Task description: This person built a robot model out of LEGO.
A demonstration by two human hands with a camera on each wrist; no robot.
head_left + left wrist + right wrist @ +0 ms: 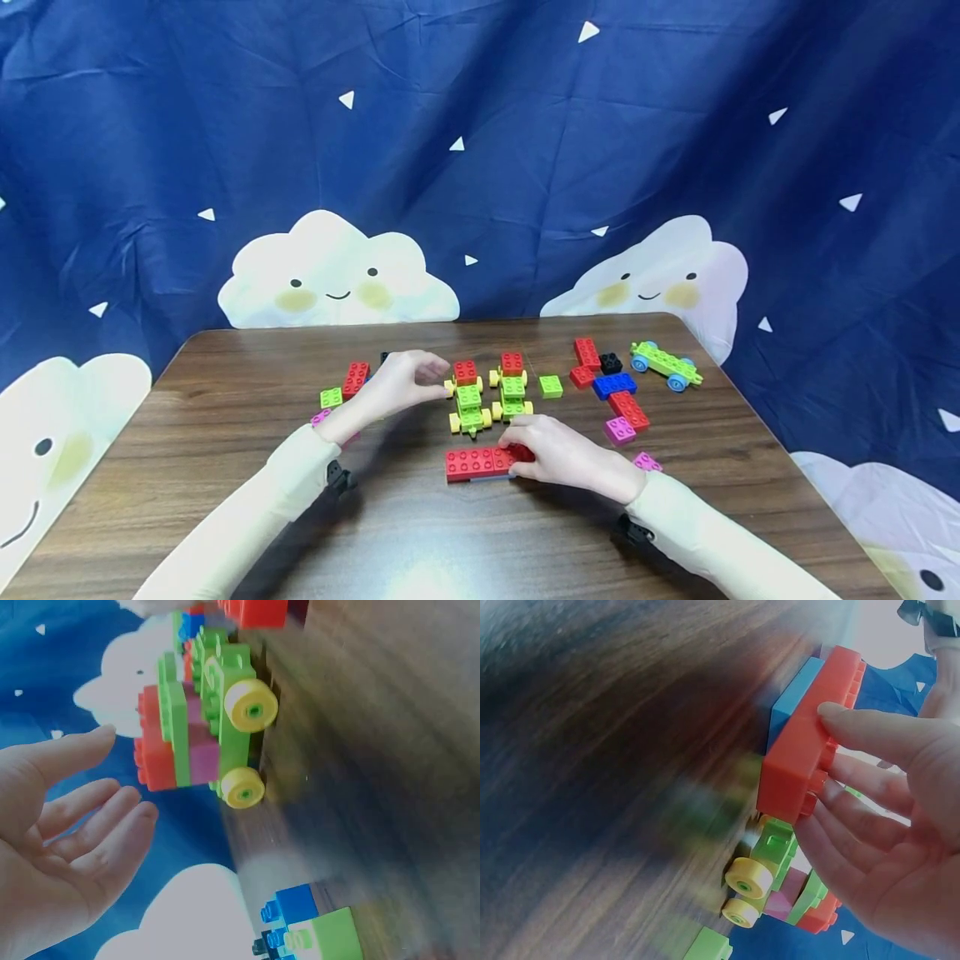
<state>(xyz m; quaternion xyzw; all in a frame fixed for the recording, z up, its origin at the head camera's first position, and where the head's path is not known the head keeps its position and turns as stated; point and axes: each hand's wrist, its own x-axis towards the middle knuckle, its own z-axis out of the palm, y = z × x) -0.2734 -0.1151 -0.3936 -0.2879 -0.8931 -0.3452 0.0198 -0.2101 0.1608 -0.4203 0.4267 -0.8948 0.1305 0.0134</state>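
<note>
My right hand [558,450] holds the right end of a long red brick piece [471,461] between thumb and fingers. Two red bricks sit end to end there, over a blue brick [791,697] that shows underneath in the right wrist view. My left hand [405,379] is raised, fingers loosely spread, with nothing in it. Beside its fingertips stands a toy car [469,396] with yellow wheels, a green base and pink, green and red bricks stacked on it. A similar car [513,386] stands just to its right.
A green brick [551,386] lies right of the cars. Farther right are red, black, pink and blue bricks [615,384] and a green car base [663,362] with blue wheels. Left of the cars lie a red brick [356,379] and a green brick [331,397], partly behind my left arm.
</note>
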